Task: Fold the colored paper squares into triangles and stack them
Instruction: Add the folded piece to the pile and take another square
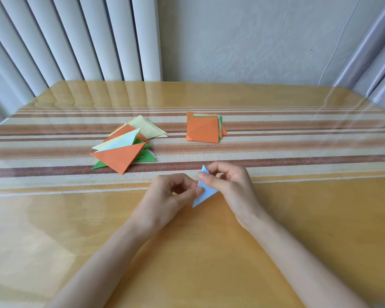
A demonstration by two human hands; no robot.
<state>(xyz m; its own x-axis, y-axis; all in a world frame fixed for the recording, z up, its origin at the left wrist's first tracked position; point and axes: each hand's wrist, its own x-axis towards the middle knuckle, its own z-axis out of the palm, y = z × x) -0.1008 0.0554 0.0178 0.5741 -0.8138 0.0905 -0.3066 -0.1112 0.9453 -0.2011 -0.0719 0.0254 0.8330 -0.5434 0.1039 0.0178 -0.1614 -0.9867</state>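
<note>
Left hand, right hand: both pinching one blue folded triangle. Best practice: align corners, press crease flat, then add to triangle pile.

The table top presented a glossy, reflective clear covering over a yellow wood-look surface and a coarse-woven striped cloth, while the folded triangles, square sheets and blue piece were smooth matt paper, and the wall was matt and embossed.
</note>
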